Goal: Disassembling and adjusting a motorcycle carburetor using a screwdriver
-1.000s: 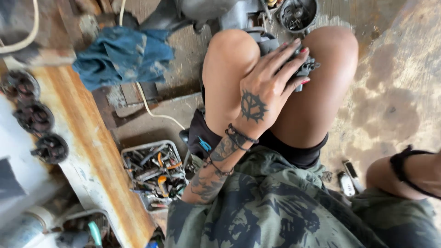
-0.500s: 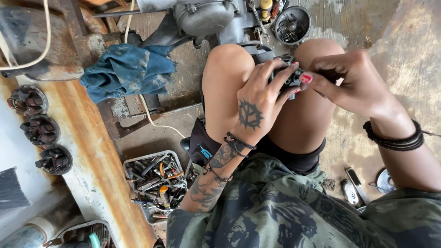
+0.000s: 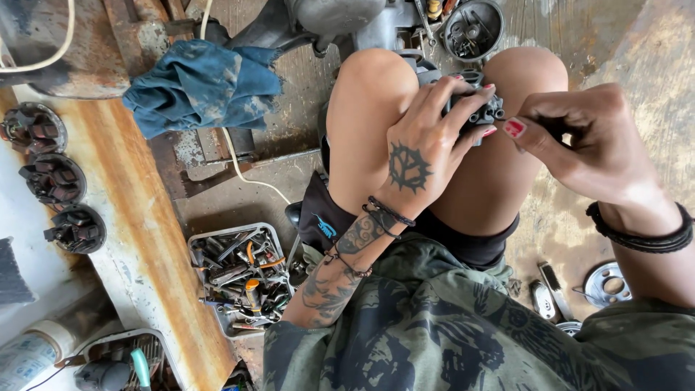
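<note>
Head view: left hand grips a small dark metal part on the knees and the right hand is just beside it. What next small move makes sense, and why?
Probably bring the right hand onto the metal part: its pinched fingertips sit just short of it, while the left hand already steadies it on the knees.

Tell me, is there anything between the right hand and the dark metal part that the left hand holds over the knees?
Nothing visible stands between them. The left hand grips the dark metal part above the knees, and the right hand reaches it from the side, its thumb and fingertips close to the part's edge. Whether they touch it cannot be told.
</note>
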